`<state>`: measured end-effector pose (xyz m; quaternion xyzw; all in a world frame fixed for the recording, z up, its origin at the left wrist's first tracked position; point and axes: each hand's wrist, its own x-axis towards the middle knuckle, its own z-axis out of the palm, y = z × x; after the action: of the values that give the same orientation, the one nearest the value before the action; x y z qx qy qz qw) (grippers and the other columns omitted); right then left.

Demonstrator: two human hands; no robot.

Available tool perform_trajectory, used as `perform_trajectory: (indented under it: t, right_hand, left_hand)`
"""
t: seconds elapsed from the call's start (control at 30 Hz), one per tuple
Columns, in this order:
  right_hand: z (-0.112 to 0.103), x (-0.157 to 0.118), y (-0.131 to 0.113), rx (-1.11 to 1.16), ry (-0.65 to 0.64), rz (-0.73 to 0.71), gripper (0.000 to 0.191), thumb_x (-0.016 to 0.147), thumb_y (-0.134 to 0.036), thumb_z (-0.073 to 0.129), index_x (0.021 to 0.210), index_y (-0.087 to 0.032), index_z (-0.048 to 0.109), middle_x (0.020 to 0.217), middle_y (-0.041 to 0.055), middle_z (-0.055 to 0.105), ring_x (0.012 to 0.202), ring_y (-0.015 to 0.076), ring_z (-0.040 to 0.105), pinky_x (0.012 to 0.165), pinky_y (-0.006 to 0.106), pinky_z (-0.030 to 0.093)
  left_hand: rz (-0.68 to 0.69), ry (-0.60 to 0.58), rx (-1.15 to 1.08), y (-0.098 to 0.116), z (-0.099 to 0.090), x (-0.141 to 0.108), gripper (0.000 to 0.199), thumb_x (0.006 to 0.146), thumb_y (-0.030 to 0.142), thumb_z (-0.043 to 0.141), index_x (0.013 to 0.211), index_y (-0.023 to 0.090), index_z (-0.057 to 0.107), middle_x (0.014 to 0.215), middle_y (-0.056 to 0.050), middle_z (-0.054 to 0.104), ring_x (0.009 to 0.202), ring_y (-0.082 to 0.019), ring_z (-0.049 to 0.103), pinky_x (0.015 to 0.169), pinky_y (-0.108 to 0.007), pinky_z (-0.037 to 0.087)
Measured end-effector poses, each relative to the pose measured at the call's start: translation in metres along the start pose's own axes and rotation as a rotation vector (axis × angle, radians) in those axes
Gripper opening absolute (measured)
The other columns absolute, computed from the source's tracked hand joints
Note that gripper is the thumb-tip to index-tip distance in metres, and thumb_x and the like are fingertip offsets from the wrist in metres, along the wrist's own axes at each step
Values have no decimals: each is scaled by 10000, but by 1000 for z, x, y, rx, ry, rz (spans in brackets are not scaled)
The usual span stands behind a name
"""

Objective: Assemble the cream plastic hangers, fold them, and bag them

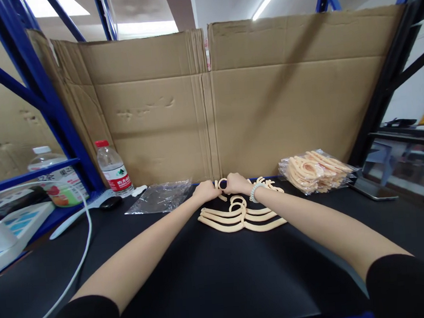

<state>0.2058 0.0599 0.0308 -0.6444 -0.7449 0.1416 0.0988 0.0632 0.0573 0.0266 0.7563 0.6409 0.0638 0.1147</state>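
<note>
Several cream hangers (pixel 243 220) lie overlapped on the black table, their hooks pointing toward the cardboard. Just beyond them, my left hand (pixel 206 191) is closed on a cream hanger piece (pixel 222 196). My right hand (pixel 237 182), with a beaded bracelet at the wrist, is closed beside a cream ring-shaped hook (pixel 222 183) and grips it. The two hands are close together, with the hook between them. More cream pieces (pixel 269 184) lie behind my right wrist, partly hidden by it.
A clear plastic bag (pixel 159 197) lies flat at the left. Bagged cream hangers (pixel 313 170) sit at the right. A red-capped bottle (pixel 114 170), a white cable (pixel 88 237) and a larger bottle (pixel 61 178) are farther left. Cardboard (pixel 149 110) walls the back.
</note>
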Motion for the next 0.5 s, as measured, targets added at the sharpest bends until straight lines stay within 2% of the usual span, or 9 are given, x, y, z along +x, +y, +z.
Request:
perform_trajectory:
  t: [0.17,0.3,0.4,0.5]
  right_hand:
    - [-10,-3,7,252,-21,64,198,938,-305,586,1017,-125,613,965,51,634,785,157,630,689,316,550]
    - [-17,-16,15,535,-28,31,187,951,-297,569,968,-114,604,854,21,620,654,113,602,573,245,530]
    - [-15,-29,21,746,20,-38,157,959,-249,540,867,-122,554,715,-26,563,513,67,521,433,164,428]
    - [-8,-43,28,928,134,-112,112,932,-185,463,839,-193,399,605,-88,462,411,40,401,351,120,262]
  left_hand:
    - [-6,38,6,-6,0,-4,295,916,359,563,1123,149,587,1116,-81,613,970,-213,616,828,-408,521]
    - [-57,56,30,0,0,-7,320,913,380,562,1125,141,587,1128,-90,612,988,-221,612,848,-428,511]
    - [-82,36,28,6,0,-6,311,904,363,581,1125,144,588,1143,-90,606,1010,-227,605,859,-433,507]
    - [-95,-2,-12,9,-2,-4,286,900,336,591,1111,143,593,1126,-85,612,990,-220,612,842,-420,516]
